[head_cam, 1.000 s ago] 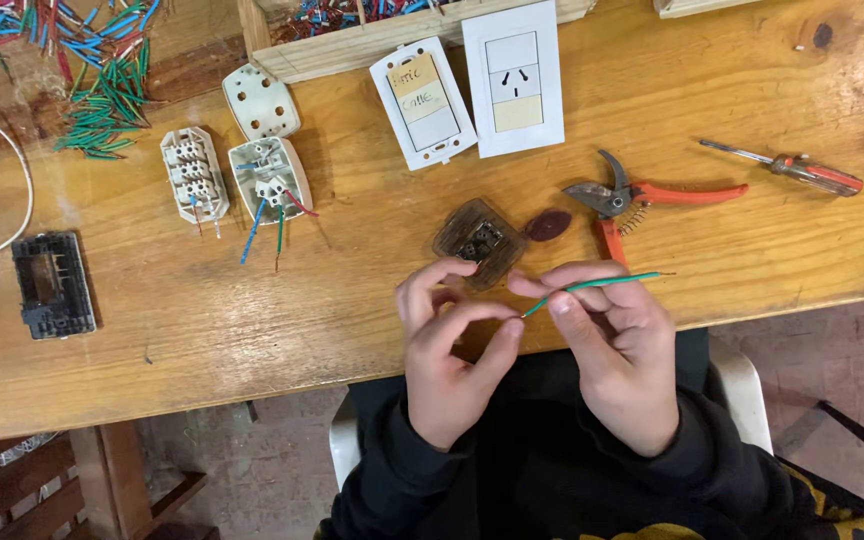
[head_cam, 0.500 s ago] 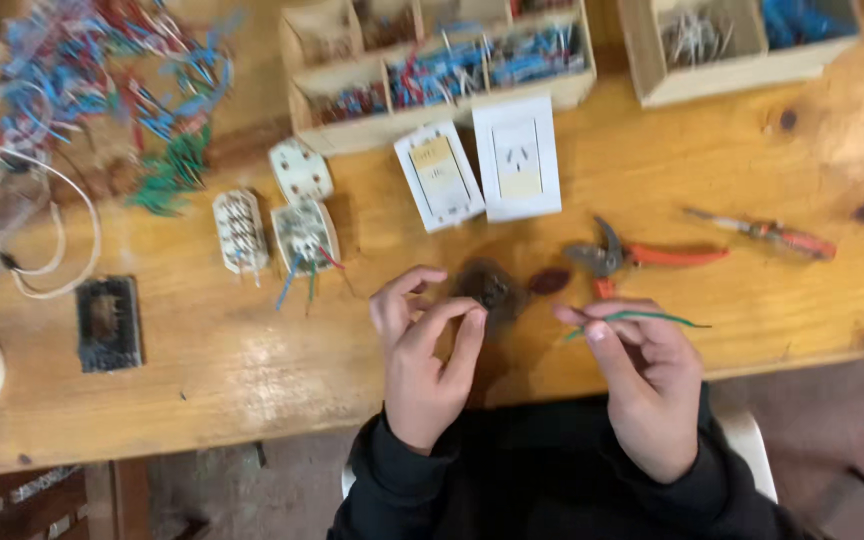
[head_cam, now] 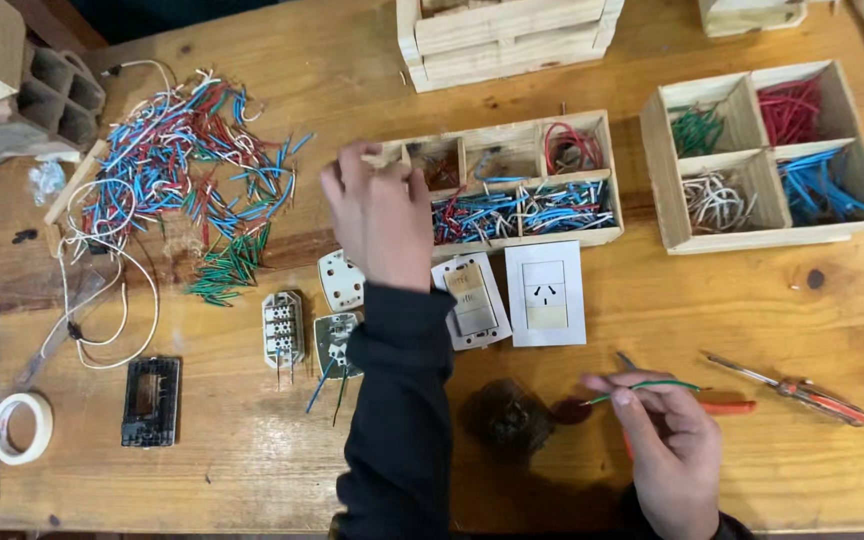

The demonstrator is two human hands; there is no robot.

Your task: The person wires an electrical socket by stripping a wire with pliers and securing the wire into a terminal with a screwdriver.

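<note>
Left hand (head_cam: 377,215) reaching up to the long wooden tray (head_cam: 607,175); right hand (head_cam: 667,440) pinching a green wire (head_cam: 647,388).

Stretching forward across the bench on a dark sleeve (head_cam: 397,410), fingers curled loosely over the tray's left compartments, back of the hand hiding whatever lies beneath, so impossible to tell whether anything is being gripped. Hanging low near the bench's near edge, thumb and fingertips closing on one end of the thin green wire, its free length pointing right, just above the orange-handled pliers (head_cam: 727,405). Lying between the two hands: a white switch plate (head_cam: 472,300), a white socket plate (head_cam: 546,292) and a dark round part (head_cam: 505,418). Sitting farther right, a screwdriver (head_cam: 792,387) and a square tray of sorted wires (head_cam: 767,155); sprawling to the left, a loose heap of coloured wires (head_cam: 187,175) and two switch modules (head_cam: 302,335), partly covered by the sleeve.
</note>
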